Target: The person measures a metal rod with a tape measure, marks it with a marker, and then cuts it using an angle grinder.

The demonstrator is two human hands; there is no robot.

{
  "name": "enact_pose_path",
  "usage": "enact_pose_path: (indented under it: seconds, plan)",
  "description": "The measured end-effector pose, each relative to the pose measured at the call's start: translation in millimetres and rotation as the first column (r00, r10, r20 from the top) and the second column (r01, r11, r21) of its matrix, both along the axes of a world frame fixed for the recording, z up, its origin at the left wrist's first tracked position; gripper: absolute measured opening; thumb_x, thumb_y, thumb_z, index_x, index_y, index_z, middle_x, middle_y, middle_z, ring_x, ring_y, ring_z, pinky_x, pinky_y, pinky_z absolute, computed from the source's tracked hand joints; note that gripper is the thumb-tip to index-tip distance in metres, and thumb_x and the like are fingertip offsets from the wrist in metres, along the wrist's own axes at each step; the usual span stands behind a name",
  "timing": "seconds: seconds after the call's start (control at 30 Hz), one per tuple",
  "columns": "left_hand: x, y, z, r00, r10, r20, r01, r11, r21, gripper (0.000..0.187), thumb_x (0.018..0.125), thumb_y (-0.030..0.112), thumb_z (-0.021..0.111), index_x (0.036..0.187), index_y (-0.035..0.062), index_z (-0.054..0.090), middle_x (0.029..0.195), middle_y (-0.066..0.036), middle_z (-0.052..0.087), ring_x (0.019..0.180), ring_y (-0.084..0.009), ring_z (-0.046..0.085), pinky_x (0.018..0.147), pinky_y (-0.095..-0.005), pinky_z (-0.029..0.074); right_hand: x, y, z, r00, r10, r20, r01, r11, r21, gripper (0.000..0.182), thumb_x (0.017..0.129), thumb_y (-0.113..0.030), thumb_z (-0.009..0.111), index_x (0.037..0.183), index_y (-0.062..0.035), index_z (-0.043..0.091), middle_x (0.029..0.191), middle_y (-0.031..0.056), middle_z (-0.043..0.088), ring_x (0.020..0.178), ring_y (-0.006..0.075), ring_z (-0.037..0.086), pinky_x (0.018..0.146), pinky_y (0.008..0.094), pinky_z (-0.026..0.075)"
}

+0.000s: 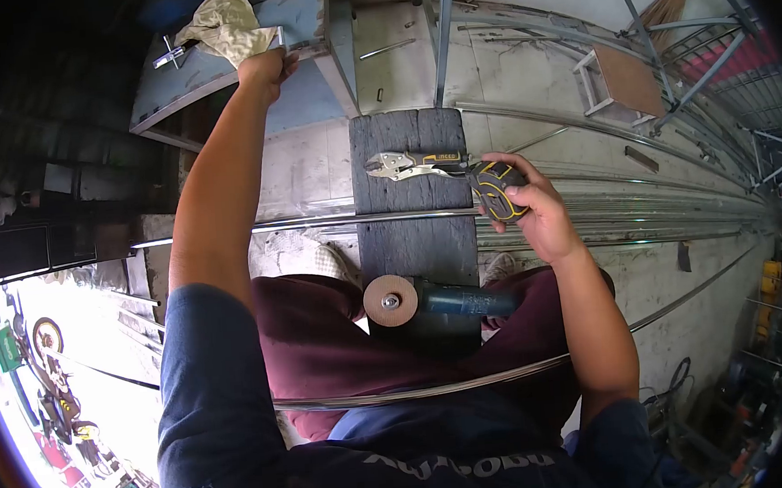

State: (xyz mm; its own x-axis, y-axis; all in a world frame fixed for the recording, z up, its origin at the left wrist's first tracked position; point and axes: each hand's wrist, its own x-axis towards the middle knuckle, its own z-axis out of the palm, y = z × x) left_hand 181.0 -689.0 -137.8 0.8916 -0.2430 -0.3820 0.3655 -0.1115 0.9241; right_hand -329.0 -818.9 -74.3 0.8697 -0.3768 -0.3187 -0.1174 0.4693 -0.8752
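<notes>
My right hand [543, 211] is closed round a black and yellow tape measure [498, 191], just right of the dark wooden bench [417, 253]. My left hand [267, 73] reaches far forward to the edge of a grey-blue table [307, 14]. Its fingers look curled beside a crumpled cream cloth [226, 24]; a small metal piece shows just above them, and what they grip is hard to make out. Locking pliers [399, 166] lie on the bench's far part. An angle grinder [463, 299] with a brown disc rests at the near end. A shiny metal tube [344, 221] crosses the bench.
Another long tube [420, 392] lies across my lap. Several long metal tubes [642, 204] run along the floor at right. A small stool [624, 81] stands beyond them, near a metal frame [441, 46]. A T-handled metal tool [169, 53] sits on the table.
</notes>
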Motion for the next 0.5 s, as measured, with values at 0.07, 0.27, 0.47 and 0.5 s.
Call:
enact_pose_path:
  seconds: [0.07, 0.27, 0.47, 0.5]
  plan:
    - [11, -9, -3, 0.995, 0.097, 0.026, -0.097, 0.995, -0.011, 0.027, 0.110, 0.013, 0.070, 0.130, -0.0048, 0.069, 0.116, -0.017, 0.077, 0.086, -0.0247, 0.077, 0.076, -0.0363, 0.066, 5, -8, -5, 0.999, 0.018, -0.042, -0.021, 0.996, -0.087, 0.059, 0.102, -0.025, 0.071, 0.155, -0.0041, 0.056, 0.119, 0.0116, 0.069, 0.098, 0.0210, 0.071, 0.075, 0.0348, 0.054]
    - [-123, 2, 25, 0.792, -0.572, 0.214, 0.538, 0.819, 0.200, 0.066, 0.102, 0.041, 0.082, 0.143, -0.0095, 0.065, 0.113, -0.022, 0.078, 0.096, -0.0231, 0.077, 0.084, -0.0370, 0.064, 47, -7, -27, 0.998, -0.052, 0.040, 0.064, 0.648, -0.759, 0.102, 0.080, -0.001, 0.093, 0.166, -0.0071, 0.041, 0.142, 0.0178, 0.062, 0.134, 0.0330, 0.062, 0.116, 0.0431, 0.051]
    - [-256, 18, 69, 0.585, -0.805, 0.101, 0.811, 0.583, -0.054, 0.095, 0.102, 0.035, 0.088, 0.157, -0.0224, 0.036, 0.116, -0.027, 0.074, 0.094, -0.0246, 0.079, 0.076, -0.0341, 0.066, 98, 19, -5, 0.993, 0.010, 0.118, 0.103, 0.420, -0.902, 0.109, 0.078, -0.004, 0.096, 0.170, -0.0084, 0.038, 0.146, 0.0207, 0.062, 0.139, 0.0417, 0.059, 0.118, 0.0503, 0.051]
    - [-247, 16, 68, 0.600, -0.794, 0.096, 0.800, 0.596, -0.075, 0.093, 0.101, 0.033, 0.088, 0.156, -0.0224, 0.038, 0.116, -0.027, 0.074, 0.090, -0.0243, 0.079, 0.074, -0.0336, 0.066, 102, 20, -3, 0.988, 0.029, 0.153, 0.127, 0.413, -0.902, 0.109, 0.078, -0.005, 0.097, 0.170, -0.0084, 0.038, 0.146, 0.0208, 0.063, 0.139, 0.0417, 0.059, 0.119, 0.0505, 0.050]
